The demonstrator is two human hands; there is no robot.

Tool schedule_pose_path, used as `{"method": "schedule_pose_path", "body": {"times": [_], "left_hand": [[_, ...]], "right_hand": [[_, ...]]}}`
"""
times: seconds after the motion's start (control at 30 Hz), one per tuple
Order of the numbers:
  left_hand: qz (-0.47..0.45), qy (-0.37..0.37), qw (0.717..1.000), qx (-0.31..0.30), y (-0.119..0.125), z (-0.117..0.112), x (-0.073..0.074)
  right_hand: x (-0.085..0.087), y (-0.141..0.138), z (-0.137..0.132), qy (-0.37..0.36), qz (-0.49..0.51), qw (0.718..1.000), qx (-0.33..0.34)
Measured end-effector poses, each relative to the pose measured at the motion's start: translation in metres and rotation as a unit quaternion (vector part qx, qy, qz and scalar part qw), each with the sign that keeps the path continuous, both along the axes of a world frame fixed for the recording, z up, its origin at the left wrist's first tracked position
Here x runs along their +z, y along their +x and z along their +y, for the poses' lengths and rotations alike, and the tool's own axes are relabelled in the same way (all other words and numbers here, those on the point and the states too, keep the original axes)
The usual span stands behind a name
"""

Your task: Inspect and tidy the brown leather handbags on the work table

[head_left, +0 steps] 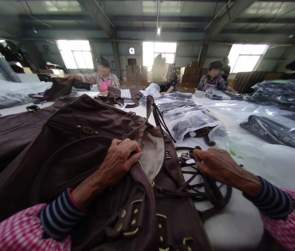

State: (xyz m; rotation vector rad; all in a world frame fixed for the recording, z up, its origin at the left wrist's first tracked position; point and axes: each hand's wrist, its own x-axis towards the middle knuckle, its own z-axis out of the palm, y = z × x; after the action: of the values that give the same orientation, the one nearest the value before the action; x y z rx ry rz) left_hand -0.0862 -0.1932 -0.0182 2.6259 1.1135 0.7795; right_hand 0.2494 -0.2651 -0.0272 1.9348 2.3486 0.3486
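A large dark brown bag (74,146) with brass buckles lies in front of me on the white table (267,164). Its top zip is open and shows a beige lining (152,150). My left hand (118,160) rests on the bag at the edge of that opening, fingers curled on the fabric beside the zip. My right hand (220,165) lies to the right of the bag, closed on a tangle of brown straps (202,184) with metal clips.
More brown bags (3,132) are piled to the left. Bags wrapped in clear plastic (194,122) and dark plastic-covered stacks (283,94) cover the middle and right. Three people (102,76) work at the far end, with cardboard boxes (137,71) behind them.
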Motion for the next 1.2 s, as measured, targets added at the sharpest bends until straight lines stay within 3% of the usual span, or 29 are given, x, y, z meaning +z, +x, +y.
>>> {"method": "schedule_pose_path", "body": {"times": [0.37,0.73,1.03,1.2], "left_hand": [[0.000,-0.003,1.000,-0.003,0.001,0.000,0.001],[0.000,-0.006,1.000,0.002,0.001,-0.001,0.001],[-0.004,-0.007,1.000,0.002,0.001,0.001,0.001],[-0.003,-0.011,1.000,0.003,0.000,0.001,0.001]], "right_hand": [[0.006,-0.006,-0.008,-0.012,-0.002,1.000,-0.028],[-0.008,-0.013,0.003,0.013,-0.004,0.999,-0.033],[-0.017,-0.002,-0.008,0.061,0.001,0.997,-0.038],[-0.018,-0.007,0.008,0.060,-0.019,0.998,-0.025]]}}
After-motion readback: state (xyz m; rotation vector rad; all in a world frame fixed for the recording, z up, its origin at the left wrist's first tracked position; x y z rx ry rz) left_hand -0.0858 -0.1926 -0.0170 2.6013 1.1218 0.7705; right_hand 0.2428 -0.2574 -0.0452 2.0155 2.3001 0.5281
